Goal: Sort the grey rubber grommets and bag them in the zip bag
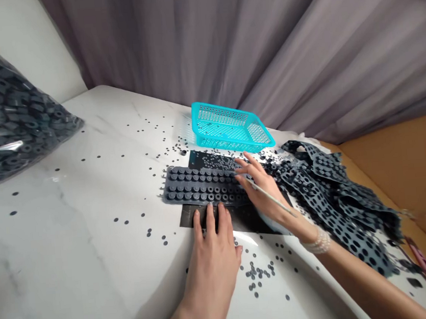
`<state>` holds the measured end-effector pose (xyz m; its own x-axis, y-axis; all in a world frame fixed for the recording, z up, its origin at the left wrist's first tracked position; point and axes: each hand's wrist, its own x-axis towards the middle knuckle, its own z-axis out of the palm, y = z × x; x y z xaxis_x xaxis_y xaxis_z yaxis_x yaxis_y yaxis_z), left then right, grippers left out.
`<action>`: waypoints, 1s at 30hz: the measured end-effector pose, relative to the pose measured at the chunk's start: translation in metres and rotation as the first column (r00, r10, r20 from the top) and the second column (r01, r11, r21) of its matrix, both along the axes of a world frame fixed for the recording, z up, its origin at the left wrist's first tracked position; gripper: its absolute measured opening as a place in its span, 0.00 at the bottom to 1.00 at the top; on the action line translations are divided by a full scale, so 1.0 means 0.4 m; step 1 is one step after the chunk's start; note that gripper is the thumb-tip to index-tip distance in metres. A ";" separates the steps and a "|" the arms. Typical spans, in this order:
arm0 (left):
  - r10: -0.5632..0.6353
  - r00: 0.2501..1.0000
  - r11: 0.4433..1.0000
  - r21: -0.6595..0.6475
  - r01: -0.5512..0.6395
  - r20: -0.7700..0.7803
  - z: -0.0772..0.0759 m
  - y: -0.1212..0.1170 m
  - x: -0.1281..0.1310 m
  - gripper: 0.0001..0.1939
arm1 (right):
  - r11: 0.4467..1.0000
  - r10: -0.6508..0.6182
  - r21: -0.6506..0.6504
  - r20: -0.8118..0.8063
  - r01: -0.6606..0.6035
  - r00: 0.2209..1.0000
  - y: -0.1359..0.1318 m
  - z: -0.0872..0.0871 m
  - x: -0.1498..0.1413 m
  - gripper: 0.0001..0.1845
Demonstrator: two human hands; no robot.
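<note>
A dark grey rubber sheet (188, 182) with rows of round raised knobs lies on a black mat (195, 216). Some knobs at its near side show open holes. My left hand (213, 258) rests flat with fingers stretched, the fingertips touching the sheet's near edge. Over the sheet's right part, my right hand (261, 190) pinches a thin pale stick (275, 201), whose tip end points down toward the knobs. The exact contact of the tip is hidden by the fingers. Small dark discs (257, 273) are scattered around the mat and on its far part.
A turquoise plastic basket (230, 141) stands behind the mat. On the right is a pile of punched rubber sheets (323, 200), with a pink-handled tool (422, 258) beyond it. A clear bag of dark rubber parts (11, 121) sits at left on the white table (76, 258).
</note>
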<state>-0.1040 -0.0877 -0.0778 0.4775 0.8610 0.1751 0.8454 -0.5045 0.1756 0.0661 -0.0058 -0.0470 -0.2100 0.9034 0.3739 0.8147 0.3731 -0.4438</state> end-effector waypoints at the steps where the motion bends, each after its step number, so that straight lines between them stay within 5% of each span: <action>1: 0.002 1.000 1.000 0.005 -0.002 0.003 -0.001 -0.001 0.001 0.32 | 0.999 0.039 -0.027 0.019 -0.039 0.999 -0.007 0.000 -0.005 0.08; 9: 0.033 0.999 0.999 0.037 -0.033 0.014 -0.010 0.000 0.007 0.32 | 0.914 0.393 -0.132 0.051 -0.384 0.918 -0.020 0.002 -0.084 0.10; 25: 0.042 0.999 0.995 0.089 -0.041 -0.007 -0.015 -0.009 0.006 0.32 | 0.901 0.431 -0.071 0.251 -0.428 0.867 -0.002 -0.006 -0.099 0.09; 30: 0.036 0.999 0.996 0.084 -0.035 -0.016 -0.004 -0.008 0.003 0.32 | 0.913 0.401 0.001 0.184 -0.408 0.897 0.004 -0.030 -0.100 0.09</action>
